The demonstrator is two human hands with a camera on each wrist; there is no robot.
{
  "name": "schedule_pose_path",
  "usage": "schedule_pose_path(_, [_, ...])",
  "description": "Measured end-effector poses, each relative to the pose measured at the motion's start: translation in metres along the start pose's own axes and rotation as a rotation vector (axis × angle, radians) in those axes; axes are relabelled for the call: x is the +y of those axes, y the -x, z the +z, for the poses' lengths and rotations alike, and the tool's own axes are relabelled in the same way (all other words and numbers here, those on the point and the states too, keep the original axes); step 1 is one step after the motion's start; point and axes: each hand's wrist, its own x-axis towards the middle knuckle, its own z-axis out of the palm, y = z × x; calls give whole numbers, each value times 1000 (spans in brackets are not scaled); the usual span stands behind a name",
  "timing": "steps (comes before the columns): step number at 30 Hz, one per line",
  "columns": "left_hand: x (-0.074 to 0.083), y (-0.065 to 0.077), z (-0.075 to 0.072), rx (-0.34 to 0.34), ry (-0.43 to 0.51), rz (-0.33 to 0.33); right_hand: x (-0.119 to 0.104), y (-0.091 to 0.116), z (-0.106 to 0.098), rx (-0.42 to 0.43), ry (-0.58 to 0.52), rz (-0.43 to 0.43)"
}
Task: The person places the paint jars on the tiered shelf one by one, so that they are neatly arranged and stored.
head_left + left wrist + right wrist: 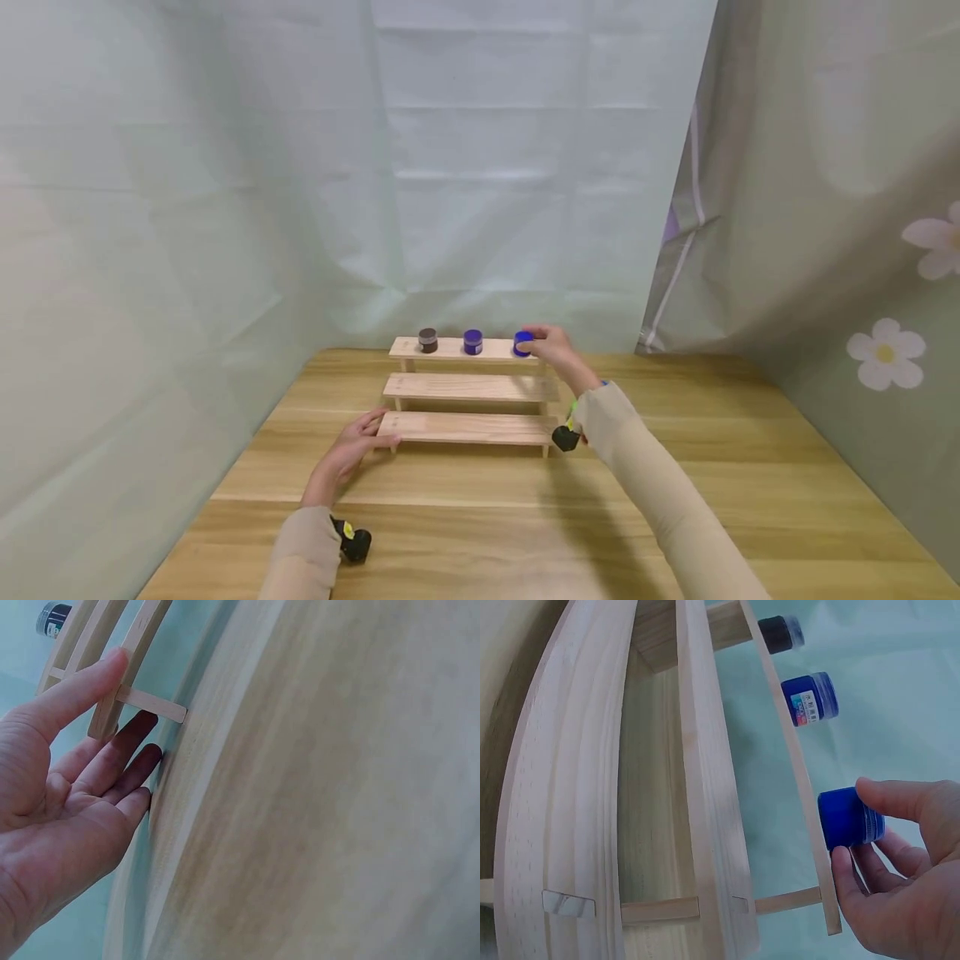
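Note:
A three-step wooden display stand (468,427) bears three small paint jars on its top step. My right hand (551,346) holds the bright blue jar (846,817) between thumb and fingers, at the right end of that step; the jar's base meets the board. A darker blue jar (472,342) with a white label stands at the middle, and a black jar (427,340) near the left end. My left hand (354,446) grips the left end of the lowest step, thumb on top and fingers below the board (142,637).
The stand is on a wood-grain table (450,533) near its back edge. Pale cloth (480,167) hangs behind and on the left; a flower-printed cloth (825,250) hangs on the right. Each wrist wears a small black camera, such as the left one (355,544).

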Motion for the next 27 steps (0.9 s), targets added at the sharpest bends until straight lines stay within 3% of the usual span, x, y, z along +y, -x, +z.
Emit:
schedule_pose_path(14, [1,2,2,-18,-2,3,2,-1,1,-16,-3,-24])
schedule_pose_path(27, [3,1,-2,-27,-24,-11,11,11,-38,-48,-112,-26])
